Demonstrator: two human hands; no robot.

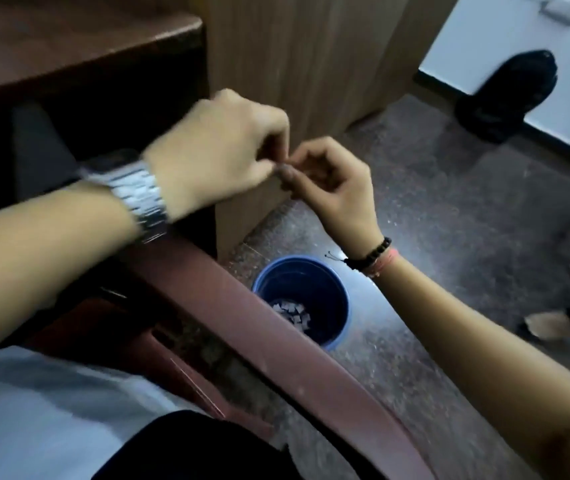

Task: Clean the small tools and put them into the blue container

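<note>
- Head view: left hand (217, 150) and right hand (332, 188) meet fingertip to fingertip in front of a wooden panel (311, 64), fingers curled.
- Whatever is pinched between them is too small and blurred to make out, so the grip cannot be told.
- Blue container (340, 327) stands on the floor (449, 220) below the hands, beside a reddish edge (276, 341), with small pale pieces (292, 315) at its bottom.
- Watch (134, 192) on the left wrist, bead bracelet (370, 258) on the right.
</note>
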